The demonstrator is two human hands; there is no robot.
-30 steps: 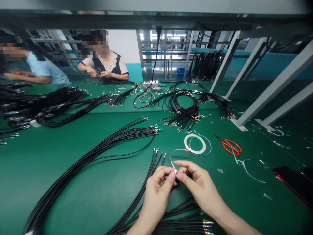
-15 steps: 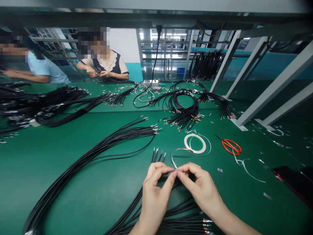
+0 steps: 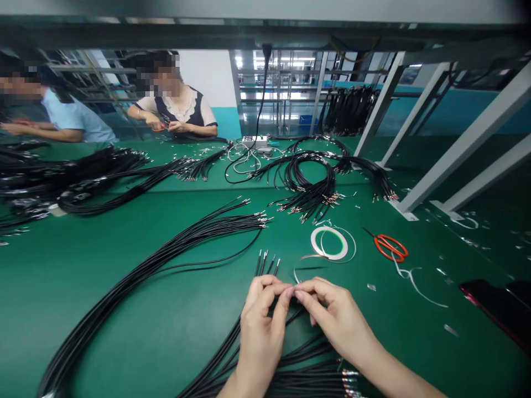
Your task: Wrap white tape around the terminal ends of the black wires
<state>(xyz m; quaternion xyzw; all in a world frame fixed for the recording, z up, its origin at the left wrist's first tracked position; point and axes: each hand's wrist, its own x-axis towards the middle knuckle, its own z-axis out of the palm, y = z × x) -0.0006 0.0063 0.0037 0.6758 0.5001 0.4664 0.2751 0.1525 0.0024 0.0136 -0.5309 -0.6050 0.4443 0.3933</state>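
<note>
The thumbs and forefingers of my left hand and my right hand pinch tip to tip. A thin white strip rises from where they meet, on my right fingertips' side; what the left fingertips grip is hidden. Several black cables with bare metal tips stick out past my left fingers, either under or inside that hand. Below both hands spreads a bundle of black cables, its stripped ends to the right. Just beyond lies a white ring-shaped roll of narrow tape, beside a copper-coloured strip.
Orange-handled scissors lie right of the roll, near a curled white strip. A long cable bundle curves along the left. Coiled cables sit farther back. Metal legs stand at right. Two people work across the green table.
My right forefinger and thumb have shifted slightly leftward over the pinch. Less of the white strip shows, and it bends differently. The view has moved a little.
</note>
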